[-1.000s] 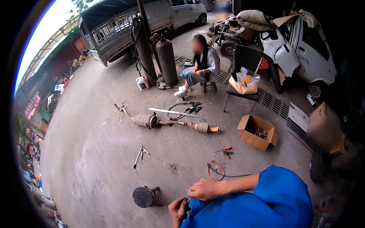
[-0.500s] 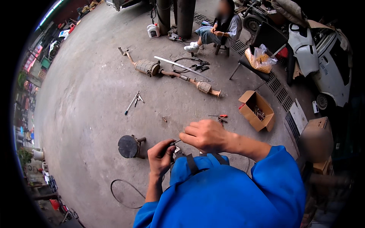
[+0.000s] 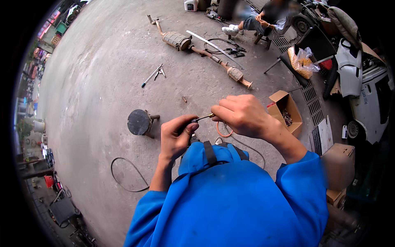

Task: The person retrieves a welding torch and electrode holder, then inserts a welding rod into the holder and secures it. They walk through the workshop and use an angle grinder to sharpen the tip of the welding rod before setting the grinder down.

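Evidently we have both hands on one small piece of work: a thin, dark, straight rod [image 3: 203,118] with a brass-coloured end piece [image 3: 212,115], held in the air just beyond the front of our bright blue cloth top [image 3: 230,201]. Our left hand [image 3: 174,135] pinches the dark end between thumb and forefinger, with the thumb pressed along its near side and the other fingers curled behind. Our right hand [image 3: 243,115] is palm down, its fingers bent and drawn together at the brass-coloured end; its thumb is mostly hidden, so we cannot tell how firmly it grips. A short stretch of rod shows bare between the two hands, lying nearly level and rising slightly toward the right. As we judge it, the step in hand is a fine two-handed one, each end steadied by its own pinch, though whether we are turning, pulling or merely aligning we cannot tell. The next move would call for a firm left pinch, light right fingertips, and both ends kept in line so the thin rod does not bend or slip. Beyond our hands lie a round, black-topped low stool [image 3: 138,122] to the left, an orange cable loop [image 3: 218,129] near the right hand, and an open brown cardboard box [image 3: 293,108] farther right.
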{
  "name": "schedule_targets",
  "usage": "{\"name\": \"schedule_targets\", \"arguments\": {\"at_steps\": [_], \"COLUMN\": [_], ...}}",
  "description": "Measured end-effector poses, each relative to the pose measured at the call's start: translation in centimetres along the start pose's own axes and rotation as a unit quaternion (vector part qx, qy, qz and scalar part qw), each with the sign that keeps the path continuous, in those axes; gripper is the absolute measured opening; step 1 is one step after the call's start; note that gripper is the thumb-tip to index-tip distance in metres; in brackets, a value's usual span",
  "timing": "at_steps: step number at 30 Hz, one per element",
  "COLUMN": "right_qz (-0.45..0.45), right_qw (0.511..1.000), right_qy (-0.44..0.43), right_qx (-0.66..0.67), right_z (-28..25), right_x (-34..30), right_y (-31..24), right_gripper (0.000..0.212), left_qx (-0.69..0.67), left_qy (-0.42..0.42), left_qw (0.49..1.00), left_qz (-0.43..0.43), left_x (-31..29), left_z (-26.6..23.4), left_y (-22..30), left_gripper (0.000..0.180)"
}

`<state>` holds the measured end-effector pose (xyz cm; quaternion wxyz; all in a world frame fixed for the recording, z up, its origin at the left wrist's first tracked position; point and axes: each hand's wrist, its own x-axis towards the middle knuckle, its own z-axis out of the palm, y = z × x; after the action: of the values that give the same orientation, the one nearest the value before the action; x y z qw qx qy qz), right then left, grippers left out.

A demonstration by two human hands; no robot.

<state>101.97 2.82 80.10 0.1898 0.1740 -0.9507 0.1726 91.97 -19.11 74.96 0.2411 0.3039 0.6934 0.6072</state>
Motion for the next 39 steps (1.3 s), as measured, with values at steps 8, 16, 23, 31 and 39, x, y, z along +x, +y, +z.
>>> {"name": "schedule_targets", "arguments": {"at_steps": [8,16,23,31,39], "right_qz": [0.014,0.032,0.049,0.041,0.029], "right_qw": [1.0,0.999,0.998,0.998,0.999], "right_qy": [-0.013,-0.032,-0.048,-0.038,-0.042], "right_qx": [-0.023,-0.021,0.0,-0.006,-0.003], "right_z": [0.8,0.8,0.8,0.8,0.5], "right_x": [0.6,0.6,0.6,0.2,-0.3], "right_y": [-0.7,-1.1,-1.3,-1.6,-1.2], "right_gripper": [0.014,0.016,0.014,0.015,0.015], "left_qx": [0.012,0.033,0.026,0.018,0.002], "left_qy": [0.016,0.002,-0.009,-0.045,-0.055], "left_qw": [1.0,0.998,0.999,0.998,0.998], "left_qz": [0.021,0.044,0.044,0.032,-0.007], "left_x": [0.4,0.8,0.7,0.3,-0.5], "left_z": [-0.2,-0.1,-0.2,-0.3,-0.5], "left_y": [0.3,0.5,0.7,0.6,-0.9], "left_gripper": [0.014,0.015,0.016,0.018,0.018]}}
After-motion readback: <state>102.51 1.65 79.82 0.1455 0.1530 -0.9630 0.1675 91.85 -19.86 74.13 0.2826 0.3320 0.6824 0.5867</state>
